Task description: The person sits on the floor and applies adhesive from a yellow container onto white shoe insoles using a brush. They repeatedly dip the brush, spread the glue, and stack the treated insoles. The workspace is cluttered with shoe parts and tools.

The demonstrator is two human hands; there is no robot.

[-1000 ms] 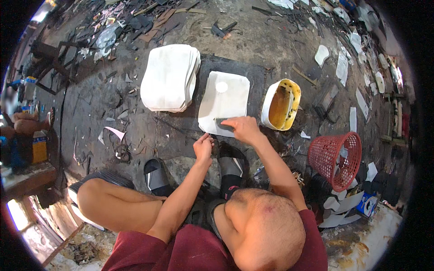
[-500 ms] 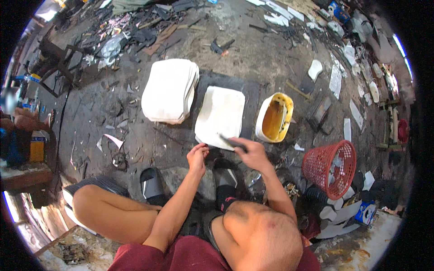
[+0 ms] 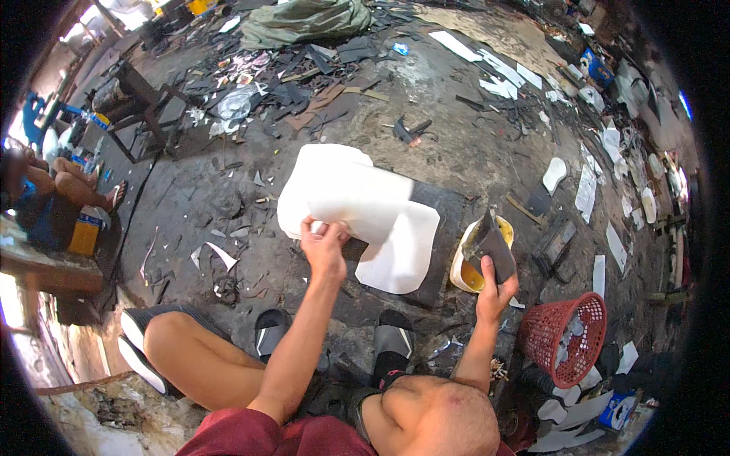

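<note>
Pinched at its near edge by my left hand (image 3: 325, 249), a white sheet (image 3: 369, 199) is lifted and slants between two piles. It partly covers the left stack of white sheets (image 3: 298, 178). The other white stack (image 3: 403, 262), to its right, lies on a dark mat (image 3: 445, 199). My right hand (image 3: 498, 295) is closed around a dark flat spreader (image 3: 498, 247), its blade raised and stained with yellowish matter. The spreader is over an oval white tub (image 3: 456, 275) of amber, glue-like liquid and hides part of it.
A red plastic basket (image 3: 532, 342) stands right of my knee. White offcuts (image 3: 601, 273) and dark scraps (image 3: 327, 64) litter the floor. A metal-legged stand (image 3: 141, 102) is at the far left, near a seated person's legs (image 3: 76, 178). A green cloth heap (image 3: 304, 23) lies at the back.
My left hand has taken hold of a white sheet and raised it leftward. My right hand has moved right with the spreader, from the sheet to the tub. The view has shifted.
</note>
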